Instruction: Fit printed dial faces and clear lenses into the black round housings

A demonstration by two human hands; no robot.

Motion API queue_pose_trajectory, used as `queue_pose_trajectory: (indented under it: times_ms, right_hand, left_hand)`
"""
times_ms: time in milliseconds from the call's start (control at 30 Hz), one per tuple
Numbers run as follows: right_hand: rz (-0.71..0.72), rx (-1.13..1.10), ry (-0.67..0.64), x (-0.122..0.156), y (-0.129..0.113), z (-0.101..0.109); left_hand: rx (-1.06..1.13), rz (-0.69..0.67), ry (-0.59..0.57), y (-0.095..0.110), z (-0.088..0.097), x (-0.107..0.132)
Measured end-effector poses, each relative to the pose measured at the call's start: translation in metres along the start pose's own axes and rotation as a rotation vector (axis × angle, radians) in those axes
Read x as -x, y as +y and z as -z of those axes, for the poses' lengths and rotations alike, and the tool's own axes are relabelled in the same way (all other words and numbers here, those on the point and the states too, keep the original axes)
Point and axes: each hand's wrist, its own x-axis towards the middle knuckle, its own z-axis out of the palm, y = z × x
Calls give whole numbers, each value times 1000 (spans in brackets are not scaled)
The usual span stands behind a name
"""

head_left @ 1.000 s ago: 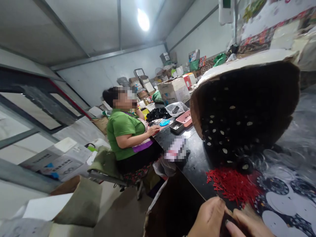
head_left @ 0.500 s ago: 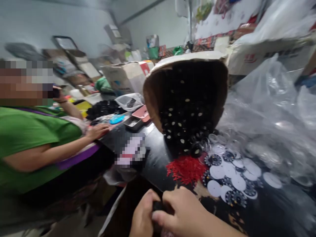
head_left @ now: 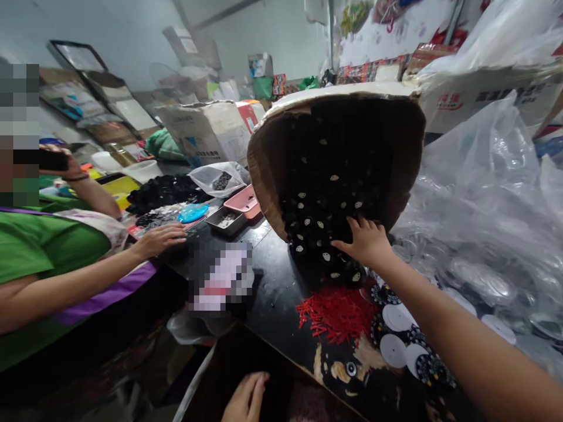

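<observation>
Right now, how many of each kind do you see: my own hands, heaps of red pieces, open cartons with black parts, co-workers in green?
Left hand and right hand: 2
Heap of red pieces: 1
Open carton with black parts: 1
Co-worker in green: 1
Total: 5

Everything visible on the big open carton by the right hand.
The carton looks like worn brown cardboard, pale on top, with a ragged rim. It rests on the dark table, its mouth facing the camera. Black pieces with pale spots lie inside and at the mouth. The right hand reaches over them; contact with the carton isn't visible.
</observation>
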Motion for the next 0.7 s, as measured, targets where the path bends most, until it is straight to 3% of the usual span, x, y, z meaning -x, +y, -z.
queue_pose_trajectory:
  times_ms: [67, 133, 267, 333, 400, 467, 700]
  right_hand:
    - [-30, 24, -24, -7, -5, -1]
    - [-51, 39, -46, -14, -9, -2]
    - [-86, 61, -92, -25, -13, -1]
    - [-88, 67, -114, -25, -13, -1]
    - [-76, 67, -127, -21, -13, -1]
    - [-57, 62, -131, -16, -14, -2]
    - [32, 19, -89, 11, -21, -4]
  left_hand:
    - [-3, -98, 35, 20, 8, -29]
    - [0, -206, 50, 45, 6, -76]
    - [-28, -363, 75, 94, -30, -185]
    - [-53, -387, 124, 110, -53, -218]
    - [-77, -403, 156, 116, -72, -228]
    - [-100, -419, 169, 113, -81, -223]
    - [-162, -423, 188, 96, -72, -195]
